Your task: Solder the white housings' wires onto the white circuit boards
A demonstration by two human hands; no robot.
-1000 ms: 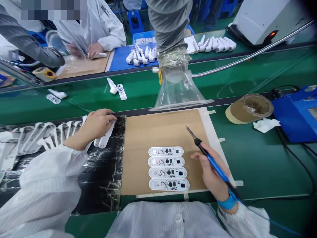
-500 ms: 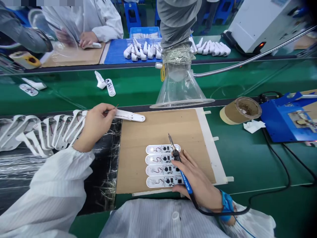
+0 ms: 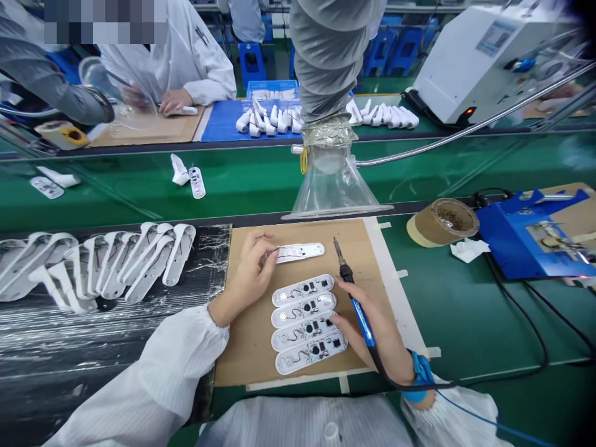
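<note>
I had the left hand (image 3: 249,270) pinching a white handle (image 3: 302,251) near the cardboard's (image 3: 249,347) far edge, right hand (image 3: 387,338) loosely curled round a soldering iron (image 3: 363,320)

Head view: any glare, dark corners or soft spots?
Head view: white glare streaks on the black plastic sheet; head view: top right corner dark, a pixelated block top left; head view: soldering iron outline clear, circuit boards' fine detail too small to judge.
</note>
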